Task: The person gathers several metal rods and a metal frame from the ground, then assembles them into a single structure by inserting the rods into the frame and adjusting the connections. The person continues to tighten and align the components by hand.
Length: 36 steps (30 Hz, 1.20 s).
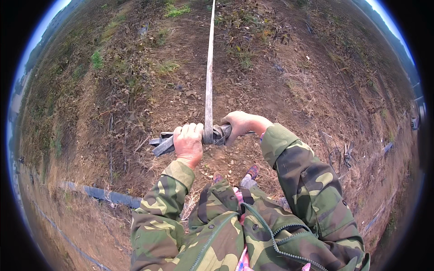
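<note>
A wound bundle of flat grey plastic tape (219, 134) lies crosswise in front of me, above the ground. My left hand (188, 140) grips it with the knuckles up, and folded loose ends stick out on its left side. My right hand (240, 124) is curled around the bundle's right end, thumb towards me; its fingertips are hidden. From the bundle, between my two hands, a long strip of the same tape (210, 64) runs taut and straight away up the field.
Dry, stony soil with straw and withered plants (252, 30) spreads ahead. A dark flat hose (105, 195) lies at the left, with a thinner line (67, 238) behind it. My shoes (253, 170) stand just below the bundle. Scraps of dark plastic (348, 154) lie at the right.
</note>
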Motion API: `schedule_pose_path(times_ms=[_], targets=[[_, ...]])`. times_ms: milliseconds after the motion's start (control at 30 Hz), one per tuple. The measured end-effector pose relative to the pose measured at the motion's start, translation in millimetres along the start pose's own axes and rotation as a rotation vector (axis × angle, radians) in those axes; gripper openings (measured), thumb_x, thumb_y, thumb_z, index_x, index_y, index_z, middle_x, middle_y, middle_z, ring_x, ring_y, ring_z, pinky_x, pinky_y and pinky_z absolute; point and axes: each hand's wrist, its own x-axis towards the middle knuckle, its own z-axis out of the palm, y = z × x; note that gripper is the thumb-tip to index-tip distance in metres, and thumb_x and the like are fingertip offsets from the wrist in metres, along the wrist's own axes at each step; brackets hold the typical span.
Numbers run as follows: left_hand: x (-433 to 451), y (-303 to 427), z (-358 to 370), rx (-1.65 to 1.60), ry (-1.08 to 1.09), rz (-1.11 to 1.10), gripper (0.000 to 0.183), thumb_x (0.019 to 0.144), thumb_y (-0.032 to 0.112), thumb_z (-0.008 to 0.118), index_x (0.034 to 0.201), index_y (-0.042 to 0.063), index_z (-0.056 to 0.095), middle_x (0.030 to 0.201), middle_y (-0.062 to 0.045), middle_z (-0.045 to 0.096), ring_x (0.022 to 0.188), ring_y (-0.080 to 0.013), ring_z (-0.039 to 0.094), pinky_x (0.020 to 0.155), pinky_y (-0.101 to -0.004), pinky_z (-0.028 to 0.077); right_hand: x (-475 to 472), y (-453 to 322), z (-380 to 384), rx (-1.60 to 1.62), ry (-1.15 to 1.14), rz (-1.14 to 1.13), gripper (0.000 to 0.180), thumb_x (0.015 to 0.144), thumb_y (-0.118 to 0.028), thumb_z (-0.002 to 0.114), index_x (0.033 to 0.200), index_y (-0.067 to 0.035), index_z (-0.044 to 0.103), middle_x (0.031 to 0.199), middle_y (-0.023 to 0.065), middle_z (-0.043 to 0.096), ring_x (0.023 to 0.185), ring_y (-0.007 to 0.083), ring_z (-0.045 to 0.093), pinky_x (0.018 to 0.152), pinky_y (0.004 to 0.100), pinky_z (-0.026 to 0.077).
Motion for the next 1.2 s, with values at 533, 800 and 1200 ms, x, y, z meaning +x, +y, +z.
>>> schedule_pose_path(times_ms=[533,800,1200], targets=[[80.5,-76.9,-5.2,-0.958,-1.182,-0.247,0.054,0.052,0.016,0.097,0.099,0.005,0.072,0.093,-0.003,0.074,0.086,-0.0137,0.065,0.081,-0.0334,0.054,28.4,-37.2,30.2,-0.733,0.702,-0.301,0.021,0.074,-0.017,0.070,0.093,-0.016,0.063,0.100,0.0008,0.055,0.104,0.0221,0.054,0.090,0.0390,0.040],[24.7,-29.7,-1.2,0.042,-0.424,-0.160,0.036,0.067,0.019,0.078,0.099,0.013,0.063,0.095,-0.005,0.065,0.095,-0.0274,0.065,0.081,-0.0405,0.048,26.8,-28.7,27.5,-0.278,0.424,-0.186,0.056,0.065,-0.030,0.081,0.112,-0.007,0.061,0.111,0.0133,0.054,0.110,0.0343,0.053,0.094,0.0461,0.044],[26.5,-35.1,-28.1,0.148,0.174,0.109,0.034,0.077,0.014,0.064,0.111,0.014,0.065,0.110,-0.001,0.065,0.108,-0.0202,0.060,0.092,-0.0391,0.042,59.7,-32.8,-22.3,0.266,-0.200,0.011,0.059,0.057,-0.046,0.088,0.092,0.000,0.074,0.081,0.0127,0.072,0.073,0.0264,0.069,0.069,0.0376,0.057]])
